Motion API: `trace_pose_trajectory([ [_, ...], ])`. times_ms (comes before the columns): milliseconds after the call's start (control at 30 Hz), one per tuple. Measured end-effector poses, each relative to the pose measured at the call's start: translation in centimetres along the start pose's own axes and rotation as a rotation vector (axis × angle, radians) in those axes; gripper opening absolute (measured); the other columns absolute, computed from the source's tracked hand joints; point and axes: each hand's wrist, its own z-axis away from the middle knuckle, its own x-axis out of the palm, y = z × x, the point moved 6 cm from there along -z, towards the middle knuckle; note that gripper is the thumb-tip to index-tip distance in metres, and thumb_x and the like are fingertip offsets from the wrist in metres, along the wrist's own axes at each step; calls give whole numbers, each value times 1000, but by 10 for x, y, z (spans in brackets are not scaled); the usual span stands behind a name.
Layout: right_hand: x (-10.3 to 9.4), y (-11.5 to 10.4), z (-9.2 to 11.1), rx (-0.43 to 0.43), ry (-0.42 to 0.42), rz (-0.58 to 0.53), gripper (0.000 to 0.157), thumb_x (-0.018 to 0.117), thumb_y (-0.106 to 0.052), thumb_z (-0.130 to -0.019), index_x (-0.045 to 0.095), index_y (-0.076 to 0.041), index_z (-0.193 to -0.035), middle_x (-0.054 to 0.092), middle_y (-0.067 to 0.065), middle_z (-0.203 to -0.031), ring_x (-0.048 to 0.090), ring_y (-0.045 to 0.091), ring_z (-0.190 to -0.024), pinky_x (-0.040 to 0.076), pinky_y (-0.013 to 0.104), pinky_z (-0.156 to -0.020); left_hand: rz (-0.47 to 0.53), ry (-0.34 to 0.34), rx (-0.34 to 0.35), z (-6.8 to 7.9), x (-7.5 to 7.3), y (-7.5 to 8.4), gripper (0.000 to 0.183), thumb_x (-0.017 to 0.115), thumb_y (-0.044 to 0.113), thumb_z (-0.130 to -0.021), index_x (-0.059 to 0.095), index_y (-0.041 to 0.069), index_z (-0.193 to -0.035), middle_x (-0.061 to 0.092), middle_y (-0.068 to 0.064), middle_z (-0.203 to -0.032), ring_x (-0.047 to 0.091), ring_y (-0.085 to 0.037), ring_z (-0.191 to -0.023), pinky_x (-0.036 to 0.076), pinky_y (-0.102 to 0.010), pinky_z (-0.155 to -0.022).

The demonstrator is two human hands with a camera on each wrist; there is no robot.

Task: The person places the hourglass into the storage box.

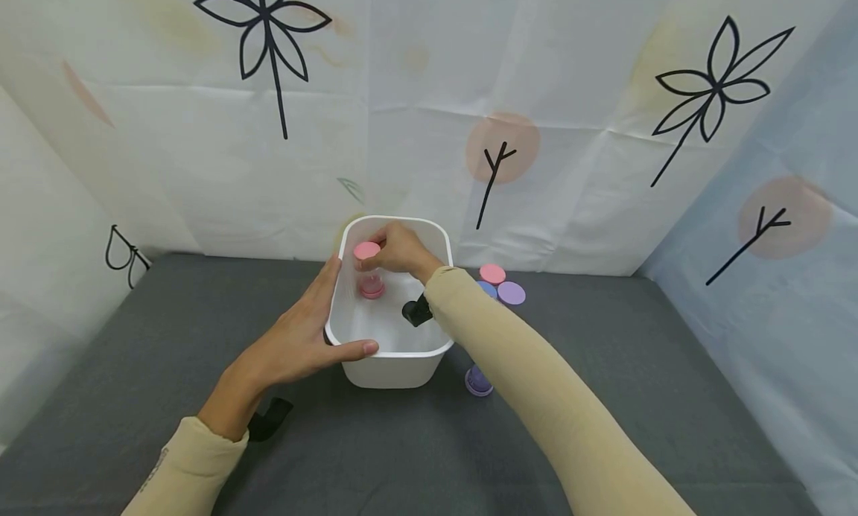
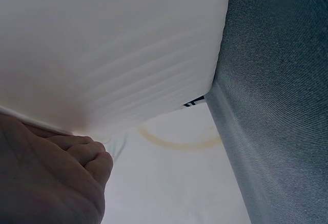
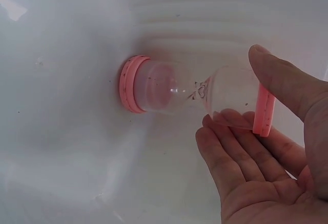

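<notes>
Inside a white plastic tub (image 1: pixel 392 372) stands a sand timer (image 3: pixel 174 88) with pink end caps and a clear waisted body, its lower cap on the tub's floor. My right hand (image 1: pixel 400 249) reaches down into the tub and holds the timer near its upper cap (image 1: pixel 366 251); in the right wrist view the thumb is on one side and the fingers on the other. Pink sand shows in the lower bulb. My left hand (image 1: pixel 302 341) rests at the tub's left front corner, fingers straight along the outer wall, thumb (image 1: pixel 358 350) along the front rim.
Right of the tub are more timers, partly behind my right sleeve: a pink one (image 1: pixel 492 273), a blue one (image 1: pixel 488 288) and a purple one (image 1: pixel 512 293). Nearer me is another purple timer (image 1: pixel 477 383). The grey cloth-covered table (image 1: pixel 375 456) meets a patterned curtain (image 1: pixel 415 166) behind.
</notes>
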Motion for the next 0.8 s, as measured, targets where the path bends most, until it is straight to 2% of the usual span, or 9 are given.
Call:
trace_pose_trajectory([
  [367, -2, 0, 1, 13, 19, 12, 31, 88, -16, -79, 79, -1, -104, 71, 4, -87, 53, 15, -81, 42, 22, -69, -15, -21, -28, 1, 1, -4, 124, 81, 52, -82, -9, 22, -163, 4, -3, -169, 32, -29, -143, 41, -56, -103],
  [633, -2, 3, 2, 56, 11, 3, 33, 88, -15, -78, 78, 0, -105, 70, 3, -86, 54, 16, -82, 43, 24, -71, -7, -8, -21, 1, 1, -2, 126, 84, 51, -80, -8, 28, -163, 6, 0, -169, 34, -28, -141, 42, -53, -102],
  [800, -3, 2, 3, 54, 5, 1, 37, 89, -14, -77, 77, 2, -108, 69, 2, -86, 54, 16, -82, 43, 23, -71, -4, -3, -15, 0, 1, -1, 126, 84, 50, -80, -9, 31, -163, 7, 1, -169, 35, -27, -142, 42, -52, -102],
])
